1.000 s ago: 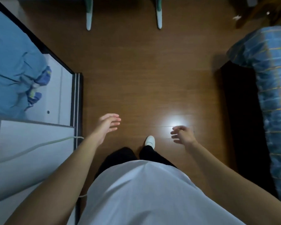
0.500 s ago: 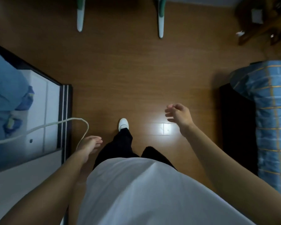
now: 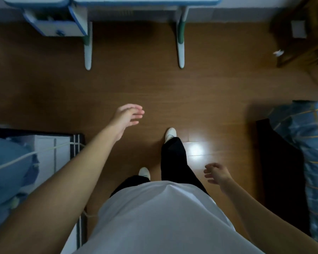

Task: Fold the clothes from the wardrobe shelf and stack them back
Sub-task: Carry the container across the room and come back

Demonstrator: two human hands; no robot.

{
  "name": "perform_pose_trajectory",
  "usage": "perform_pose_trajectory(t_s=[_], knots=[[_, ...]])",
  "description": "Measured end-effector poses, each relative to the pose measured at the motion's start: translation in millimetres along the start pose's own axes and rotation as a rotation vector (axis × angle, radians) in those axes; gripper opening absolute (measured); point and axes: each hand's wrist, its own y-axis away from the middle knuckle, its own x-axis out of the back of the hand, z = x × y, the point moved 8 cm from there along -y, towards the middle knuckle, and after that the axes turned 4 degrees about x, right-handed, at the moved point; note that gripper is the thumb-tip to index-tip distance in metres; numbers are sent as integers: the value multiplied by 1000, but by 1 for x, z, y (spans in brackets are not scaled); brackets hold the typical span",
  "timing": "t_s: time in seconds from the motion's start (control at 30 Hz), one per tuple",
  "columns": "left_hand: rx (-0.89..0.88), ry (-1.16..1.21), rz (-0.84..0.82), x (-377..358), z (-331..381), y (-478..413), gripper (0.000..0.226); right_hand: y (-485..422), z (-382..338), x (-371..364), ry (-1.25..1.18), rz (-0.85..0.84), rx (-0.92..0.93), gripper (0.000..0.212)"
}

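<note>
Standing mid-stride on brown wooden floor (image 3: 154,85), person holds nothing: left hand (image 3: 127,116), fingers straight, ten o'clock from leading white shoe (image 3: 170,134); right hand (image 3: 217,174), loosely curled, four o'clock; likely out for balance.

Open lane down the middle over wood floor (image 3: 218,85). desk (image 3: 136,2) ahead, its legs (image 3: 88,52) on the floor. blue striped bed (image 3: 310,143) blocks right; white cabinet (image 3: 44,154) with blue cloth (image 3: 6,173) and cable (image 3: 11,162) blocks left.
</note>
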Motion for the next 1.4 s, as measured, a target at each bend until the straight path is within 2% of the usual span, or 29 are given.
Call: perform_pose_trajectory(t_s=[0.13,0.37,0.53,0.73,0.87,1.0,1.1,1.17,1.27,1.4], knots=[[113,-30,91,3,21,-37,24,-51,-118,7,-21,-20,59,15],[405,-92,194,42,-9,-66,19,-74,-395,-13,-154,-145,431,12],[486,-48,227,69,19,-114,16,-97,-513,-25,-147,-146,527,15],[332,-64,116,62,148,-212,19,-142,-535,-22,-56,-48,374,17],[101,-107,81,38,281,-276,17,-155,-525,-8,-23,12,252,17],[-199,-121,110,2,413,-323,32,-159,-532,4,-39,44,197,18],[-306,-139,112,-27,485,-357,52,-163,-560,7,-40,26,214,17],[-313,-217,119,-44,511,-381,56,-167,-588,8,-54,-8,251,16],[-327,-328,156,-59,521,-402,38,-172,-649,13,-92,-47,377,16],[-288,-236,249,-62,508,-399,32,-191,-737,44,-158,37,571,15]])
